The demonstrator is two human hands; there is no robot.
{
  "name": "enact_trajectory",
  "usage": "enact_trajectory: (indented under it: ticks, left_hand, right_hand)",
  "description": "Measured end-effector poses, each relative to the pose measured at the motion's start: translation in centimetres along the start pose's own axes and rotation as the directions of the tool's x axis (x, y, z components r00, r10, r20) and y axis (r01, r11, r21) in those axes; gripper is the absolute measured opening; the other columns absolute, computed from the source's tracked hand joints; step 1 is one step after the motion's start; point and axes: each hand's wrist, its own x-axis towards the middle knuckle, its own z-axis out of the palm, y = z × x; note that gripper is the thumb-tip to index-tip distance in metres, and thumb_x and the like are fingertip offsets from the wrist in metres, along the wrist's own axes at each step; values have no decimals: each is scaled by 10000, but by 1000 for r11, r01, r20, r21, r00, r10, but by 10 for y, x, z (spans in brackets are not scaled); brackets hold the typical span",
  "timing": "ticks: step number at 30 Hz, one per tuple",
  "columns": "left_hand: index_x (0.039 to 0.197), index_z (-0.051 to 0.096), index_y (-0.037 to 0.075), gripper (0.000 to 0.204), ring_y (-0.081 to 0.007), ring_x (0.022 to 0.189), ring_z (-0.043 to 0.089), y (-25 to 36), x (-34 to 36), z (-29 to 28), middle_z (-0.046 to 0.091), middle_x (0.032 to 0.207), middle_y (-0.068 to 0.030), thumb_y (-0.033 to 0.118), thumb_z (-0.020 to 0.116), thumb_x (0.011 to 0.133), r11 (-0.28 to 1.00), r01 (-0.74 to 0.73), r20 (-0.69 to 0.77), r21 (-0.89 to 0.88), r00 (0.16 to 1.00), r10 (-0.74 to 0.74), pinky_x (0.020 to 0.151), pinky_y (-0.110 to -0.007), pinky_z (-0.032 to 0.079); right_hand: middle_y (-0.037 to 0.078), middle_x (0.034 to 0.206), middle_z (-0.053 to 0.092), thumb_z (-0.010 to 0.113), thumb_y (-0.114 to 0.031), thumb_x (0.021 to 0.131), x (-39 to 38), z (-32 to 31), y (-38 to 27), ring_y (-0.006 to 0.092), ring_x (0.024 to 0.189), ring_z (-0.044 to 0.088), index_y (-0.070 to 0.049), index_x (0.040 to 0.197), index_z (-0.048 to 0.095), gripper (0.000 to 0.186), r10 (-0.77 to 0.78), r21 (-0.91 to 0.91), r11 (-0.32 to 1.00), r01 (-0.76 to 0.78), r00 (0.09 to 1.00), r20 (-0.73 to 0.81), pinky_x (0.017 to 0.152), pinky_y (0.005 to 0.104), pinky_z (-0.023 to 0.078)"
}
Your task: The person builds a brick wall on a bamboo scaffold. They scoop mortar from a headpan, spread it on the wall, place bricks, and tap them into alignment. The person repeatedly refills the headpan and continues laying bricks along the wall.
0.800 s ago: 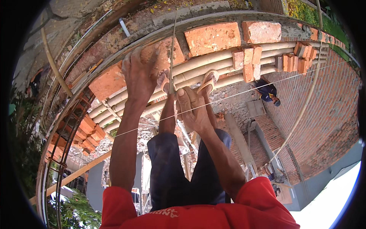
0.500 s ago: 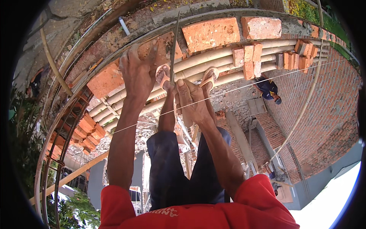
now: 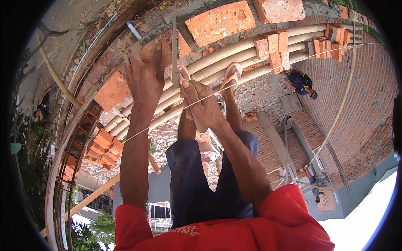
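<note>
My left hand (image 3: pixel 144 79) is curled over an orange brick (image 3: pixel 166 49) on top of the wall, thumb and fingers spread across it and hiding part of it. In my right hand (image 3: pixel 205 105) is a trowel, its light wooden handle (image 3: pixel 200 124) sticking out below the fist. The trowel blade (image 3: pixel 175 48) is seen edge-on, pointing away in front of the brick; I cannot tell whether they touch. Another brick (image 3: pixel 111 91) lies left of my left hand. A larger brick (image 3: pixel 220 23) sits to the right along the same course.
A thin string (image 3: pixel 255 99) stretches across beneath my hands. My sandalled feet rest on bamboo poles (image 3: pixel 226 51), which also carry brick stacks (image 3: pixel 274 52). More bricks (image 3: pixel 102 148) are piled at left. Well below, a person (image 3: pixel 299 83) stands near a brick wall (image 3: pixel 356 113).
The whole view has shifted, so the wall's bricks appear farther up and left. The trowel blade has swung left and looks more upright. My left hand is still on the brick.
</note>
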Motion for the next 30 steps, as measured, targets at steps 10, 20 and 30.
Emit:
enact_trajectory:
  ticks: [10,20,30]
  left_hand:
    - [1516,571,123,652,-415,1441,429,6,13,-27,469,1534,-249,328,784,934,984,4,53,-176,999,5,1178,-551,365]
    - [1495,524,-49,710,-294,1450,497,20,45,-26,539,1540,-228,269,821,933,906,248,261,-344,952,-162,1183,-393,404]
    - [1490,526,-49,707,-281,1384,555,12,54,-32,574,1493,-249,230,837,919,864,259,313,-431,941,-126,1158,-384,434]
  right_hand:
    - [-8,641,495,441,-414,1143,-60,60,75,56,467,437,-56,865,569,470,256,458,886,-71,898,-357,411,255,370]
    - [112,665,463,442,-370,1147,-10,174,74,216,605,436,15,818,540,516,228,634,773,-3,935,-273,615,427,445]
    - [-16,595,423,466,-443,1133,-71,228,51,85,538,403,-10,891,614,518,353,841,451,-298,925,139,514,344,378]
